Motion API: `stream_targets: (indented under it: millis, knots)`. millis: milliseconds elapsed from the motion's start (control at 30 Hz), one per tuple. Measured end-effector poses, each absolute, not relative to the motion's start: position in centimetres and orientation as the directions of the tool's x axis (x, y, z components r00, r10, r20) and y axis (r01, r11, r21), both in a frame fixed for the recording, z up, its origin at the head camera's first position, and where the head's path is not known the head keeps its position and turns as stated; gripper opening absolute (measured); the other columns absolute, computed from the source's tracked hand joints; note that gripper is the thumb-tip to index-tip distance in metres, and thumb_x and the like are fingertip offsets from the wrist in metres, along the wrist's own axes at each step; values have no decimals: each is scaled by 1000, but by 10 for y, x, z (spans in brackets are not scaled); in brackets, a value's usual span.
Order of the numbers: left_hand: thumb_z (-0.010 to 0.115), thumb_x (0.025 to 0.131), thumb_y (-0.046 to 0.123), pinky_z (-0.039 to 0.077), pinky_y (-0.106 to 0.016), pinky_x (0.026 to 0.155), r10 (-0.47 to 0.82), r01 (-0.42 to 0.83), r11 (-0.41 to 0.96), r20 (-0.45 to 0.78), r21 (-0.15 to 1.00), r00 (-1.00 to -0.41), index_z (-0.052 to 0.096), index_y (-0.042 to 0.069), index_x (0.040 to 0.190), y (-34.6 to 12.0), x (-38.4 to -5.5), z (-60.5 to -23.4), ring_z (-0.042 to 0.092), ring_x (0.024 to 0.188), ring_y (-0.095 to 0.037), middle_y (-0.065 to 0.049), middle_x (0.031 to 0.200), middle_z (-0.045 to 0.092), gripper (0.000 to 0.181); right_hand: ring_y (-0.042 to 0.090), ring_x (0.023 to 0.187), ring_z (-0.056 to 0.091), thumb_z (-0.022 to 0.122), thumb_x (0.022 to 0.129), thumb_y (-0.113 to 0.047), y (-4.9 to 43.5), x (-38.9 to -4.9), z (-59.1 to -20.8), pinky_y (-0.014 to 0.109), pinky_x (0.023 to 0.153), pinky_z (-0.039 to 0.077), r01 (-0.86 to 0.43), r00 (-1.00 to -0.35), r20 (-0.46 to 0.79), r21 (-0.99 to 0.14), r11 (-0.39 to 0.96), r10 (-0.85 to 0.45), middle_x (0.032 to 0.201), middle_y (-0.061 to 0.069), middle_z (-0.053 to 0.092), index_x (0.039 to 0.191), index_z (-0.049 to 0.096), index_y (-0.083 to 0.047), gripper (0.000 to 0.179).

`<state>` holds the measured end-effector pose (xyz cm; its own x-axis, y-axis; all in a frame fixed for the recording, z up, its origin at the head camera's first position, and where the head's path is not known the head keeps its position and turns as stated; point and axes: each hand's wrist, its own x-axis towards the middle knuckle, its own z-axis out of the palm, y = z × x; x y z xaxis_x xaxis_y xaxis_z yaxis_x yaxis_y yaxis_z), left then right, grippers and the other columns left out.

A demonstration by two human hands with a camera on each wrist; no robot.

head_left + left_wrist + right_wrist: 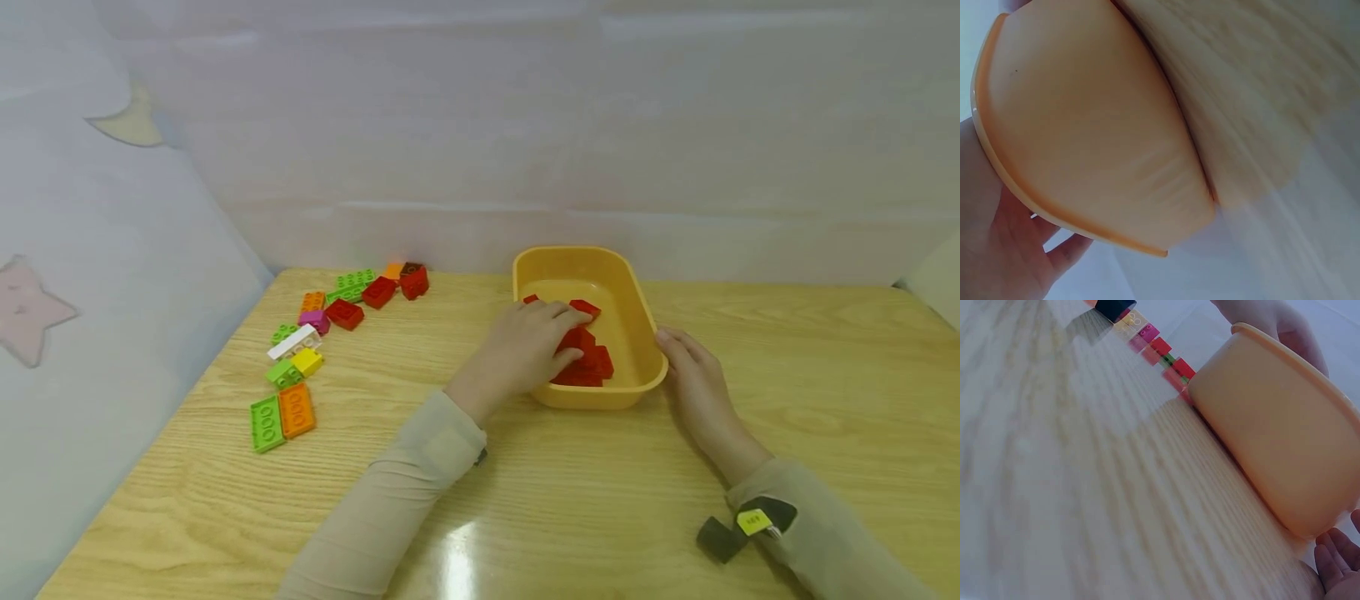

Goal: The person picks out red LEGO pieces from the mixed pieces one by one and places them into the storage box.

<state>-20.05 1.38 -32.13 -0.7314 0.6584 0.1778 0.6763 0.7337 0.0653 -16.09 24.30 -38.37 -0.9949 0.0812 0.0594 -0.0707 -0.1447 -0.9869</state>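
Note:
A yellow plastic basin stands on the table, with several red toy bricks lying in its near left part. My left hand reaches over the basin's left rim, thumb and fingers spread just above the red bricks. In the left wrist view the left hand shows beyond the basin's rim, its fingers apart; the bricks are hidden there behind the wall. My right hand touches the basin's right side near the rim with its fingertips. In the right wrist view those fingers lie loosely against the outer wall.
Loose toy bricks form a curved row on the table's left: a green plate, an orange plate, a white brick, a magenta brick and several red bricks. A pale cloth wall hangs behind the table.

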Motion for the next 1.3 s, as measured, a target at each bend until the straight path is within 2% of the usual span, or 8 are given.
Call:
stream_targets:
  millis: [200, 300, 400, 600, 800, 1100, 1200, 1300]
  knots:
    - [59, 100, 32, 38, -34, 107, 698, 720, 694, 268, -23, -664, 62, 22, 134, 8, -204, -318, 52, 125, -17, 5, 132, 61, 36, 6, 99, 58, 56, 102, -30, 242, -163, -383, 15, 82, 51, -69, -995, 59, -987, -144, 76, 111, -3, 59, 111, 64, -11, 22]
    - [58, 101, 30, 37, -35, 109, 694, 719, 694, 302, -37, -654, 64, 21, 131, 4, -208, -315, 49, 128, -17, 4, 131, 61, 32, 6, 98, 59, 56, 102, -28, 242, -164, -383, 15, 82, 51, -76, -995, 64, -983, -167, 77, 109, -3, 59, 109, 64, -12, 19]
    - [59, 101, 29, 36, -34, 110, 663, 693, 720, 317, -23, -678, 62, 20, 132, -1, -212, -311, 49, 129, -17, 4, 133, 61, 33, 7, 96, 60, 57, 102, -25, 241, -164, -382, 16, 81, 52, -82, -995, 66, -975, -204, 81, 106, -3, 60, 106, 66, -12, 16]
    - [60, 100, 22, 43, -33, 106, 592, 647, 762, 387, 18, -707, 62, 17, 132, -24, -220, -314, 56, 123, -20, 0, 135, 59, 33, 6, 93, 60, 57, 102, -23, 240, -164, -384, 17, 79, 52, -68, -995, 49, -970, -235, 84, 104, -4, 60, 103, 67, -14, 14]
    - [63, 98, 21, 47, -36, 100, 533, 600, 799, 433, 24, -727, 64, 14, 129, -56, -229, -316, 59, 118, -22, -2, 128, 64, 32, 6, 95, 60, 57, 102, -25, 240, -162, -385, 16, 80, 52, -66, -995, 48, -973, -220, 83, 108, -3, 59, 105, 67, -14, 15]
    - [64, 97, 21, 53, -39, 86, 491, 530, 848, 395, -12, -776, 63, 16, 130, -99, -229, -320, 62, 113, -23, -1, 127, 64, 33, 7, 98, 59, 56, 102, -26, 239, -162, -384, 16, 83, 52, -63, -996, 47, -976, -209, 82, 108, -3, 59, 107, 65, -13, 16]
    - [64, 97, 22, 54, -40, 85, 508, 526, 849, 349, -49, -788, 63, 16, 129, -110, -228, -320, 62, 113, -24, -1, 128, 64, 33, 7, 98, 59, 56, 102, -27, 240, -162, -384, 16, 83, 51, -58, -996, 42, -979, -195, 82, 109, -3, 59, 108, 64, -12, 18]
    - [65, 97, 22, 52, -42, 91, 523, 527, 846, 308, -79, -795, 63, 15, 128, -121, -230, -319, 61, 114, -26, -3, 127, 64, 32, 7, 100, 59, 55, 103, -28, 240, -161, -383, 16, 83, 51, -60, -996, 47, -983, -174, 79, 111, -3, 58, 111, 63, -10, 21]
